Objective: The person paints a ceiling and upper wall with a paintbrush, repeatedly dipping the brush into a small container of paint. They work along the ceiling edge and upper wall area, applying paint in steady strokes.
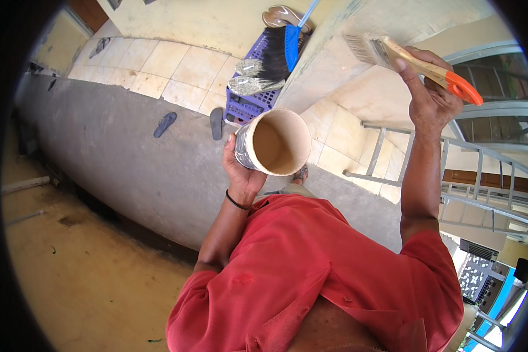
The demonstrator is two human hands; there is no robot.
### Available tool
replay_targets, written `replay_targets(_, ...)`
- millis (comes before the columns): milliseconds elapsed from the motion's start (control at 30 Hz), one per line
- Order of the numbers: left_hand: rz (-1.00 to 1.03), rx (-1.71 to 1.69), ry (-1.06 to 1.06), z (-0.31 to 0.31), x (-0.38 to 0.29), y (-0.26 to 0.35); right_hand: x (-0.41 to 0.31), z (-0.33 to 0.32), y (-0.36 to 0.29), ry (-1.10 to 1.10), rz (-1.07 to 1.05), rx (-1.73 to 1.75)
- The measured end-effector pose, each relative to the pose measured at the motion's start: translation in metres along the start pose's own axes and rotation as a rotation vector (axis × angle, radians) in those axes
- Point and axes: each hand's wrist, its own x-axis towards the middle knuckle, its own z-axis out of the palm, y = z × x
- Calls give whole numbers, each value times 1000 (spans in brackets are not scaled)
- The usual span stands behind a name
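Note:
My left hand point(242, 174) grips a round paint tub point(301, 132) from its side and underneath. Inside the tub lies a tan liquid point(270, 152), well below the rim. Raised at the upper right, my right hand point(431, 90) is closed around the wooden handle of a wide paintbrush point(427, 68) with an orange handle end. The brush's pale bristles point(358, 47) are up against or just in front of the wall point(334, 66); I cannot tell whether they touch it.
A purple plastic rack point(246, 108) with shoes and a blue-headed broom point(292, 48) stands by the wall corner. Two flip-flops point(165, 124) lie on the grey concrete floor point(127, 154). An aluminium ladder point(479, 171) is at the right, near a window point(497, 79).

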Motion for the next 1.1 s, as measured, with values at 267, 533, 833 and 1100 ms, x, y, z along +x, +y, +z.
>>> replay_targets(267,30,-79,-20,-7,-13,9,-35,17,-10,-287,35,-87)
replay_targets(533,76,-1,21,-11,-18,11,-19,8,-6,-58,-21,-146)
replay_targets(833,38,-58,8,-9,-26,9,-60,45,0,-415,91,-145)
replay_targets(1100,72,-19,11,-19,-29,11,5,28,-6,8,-138,-152)
